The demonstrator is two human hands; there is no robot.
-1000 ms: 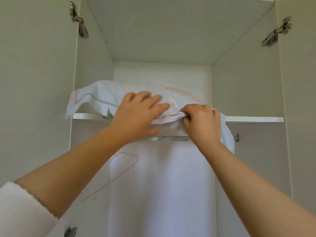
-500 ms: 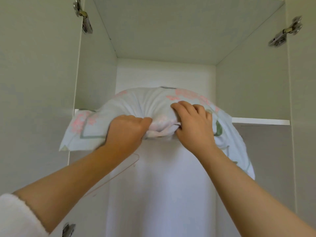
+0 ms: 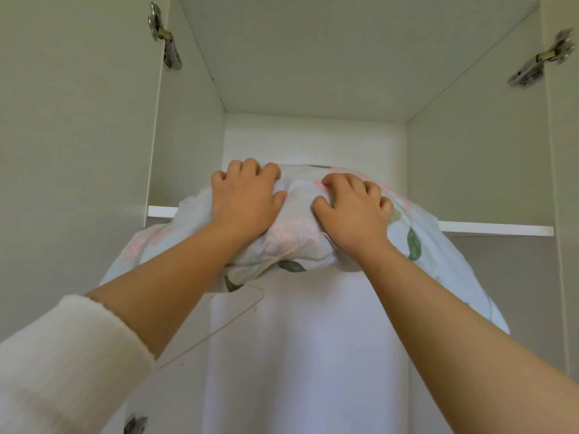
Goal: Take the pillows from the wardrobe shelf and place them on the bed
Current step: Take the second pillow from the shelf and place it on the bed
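Observation:
A pale floral pillow with pink flowers and green leaves hangs halfway off the wardrobe shelf, its two ends drooping below the shelf edge. My left hand grips its bunched middle from above, fingers curled into the fabric. Close beside it on the right, my right hand clutches the same bunched part. The back part of the pillow is hidden behind my hands. No bed is in view.
The wardrobe doors stand open at left and right, with metal hinges up high. A white garment hangs below the shelf, next to an empty thin hanger.
The pillow has slid farther out over the shelf edge and sags lower at both ends. Both hands have shifted their grip up onto its top.

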